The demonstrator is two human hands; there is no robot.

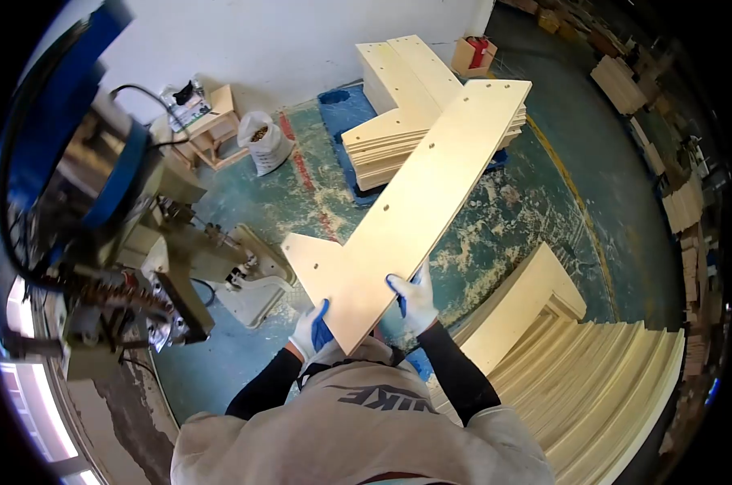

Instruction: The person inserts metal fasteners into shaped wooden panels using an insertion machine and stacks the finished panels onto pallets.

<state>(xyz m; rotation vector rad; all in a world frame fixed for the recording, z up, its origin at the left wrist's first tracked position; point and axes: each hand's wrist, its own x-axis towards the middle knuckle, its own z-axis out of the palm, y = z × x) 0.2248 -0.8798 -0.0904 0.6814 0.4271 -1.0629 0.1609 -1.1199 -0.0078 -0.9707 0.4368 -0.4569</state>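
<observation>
A long pale wooden panel (414,190) with a short angled arm at its near left end is held up in front of my body, with several small holes along it. My left hand (311,329), in a white and blue glove, grips the panel's near left edge. My right hand (415,300), gloved the same way, holds the right edge with its thumb on top. Both hands' other fingers are partly hidden under the wood. Behind the panel's far end, a stack of similar panels (382,145) rests on a blue pallet (343,121).
A blue and metal machine (131,210) stands at the left. Many panels (576,388) are stacked at the lower right. A white sack (264,145) sits near a wooden stool (212,129), and a red object in a box (469,58) stands by the wall.
</observation>
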